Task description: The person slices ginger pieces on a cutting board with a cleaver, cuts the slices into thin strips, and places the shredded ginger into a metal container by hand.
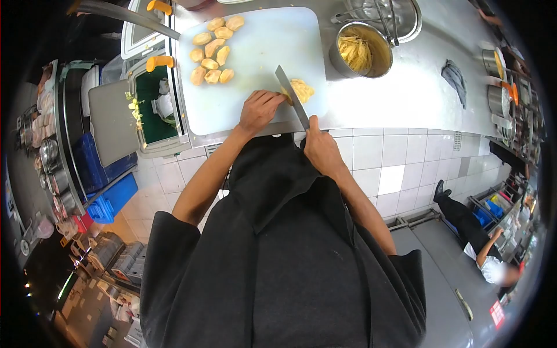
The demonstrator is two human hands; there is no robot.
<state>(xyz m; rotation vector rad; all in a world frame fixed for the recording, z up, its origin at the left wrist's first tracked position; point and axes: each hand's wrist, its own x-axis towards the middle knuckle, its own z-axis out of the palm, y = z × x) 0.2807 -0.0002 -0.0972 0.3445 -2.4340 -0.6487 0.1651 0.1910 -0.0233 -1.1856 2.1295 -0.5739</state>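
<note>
My right hand [322,149] is wrapped around the handle of a kitchen knife [292,93], its blade pointing away from me over a white cutting board [261,52]. On the blade's left, the bunched fingers of my left hand [258,112] press on a peeled potato, mostly hidden by fingers and blade. Thin cut potato pieces [303,91] lie heaped just right of the blade. Several whole peeled potatoes [215,44] rest at the board's far left.
Right of the board stands a metal pot [349,68] holding yellow strips, beside a metal bowl [409,23] with utensils. A grey cloth [454,83] lies on the steel counter. At left is a lined bin [152,110] with scraps on its rim. Another person [473,238] stands far right.
</note>
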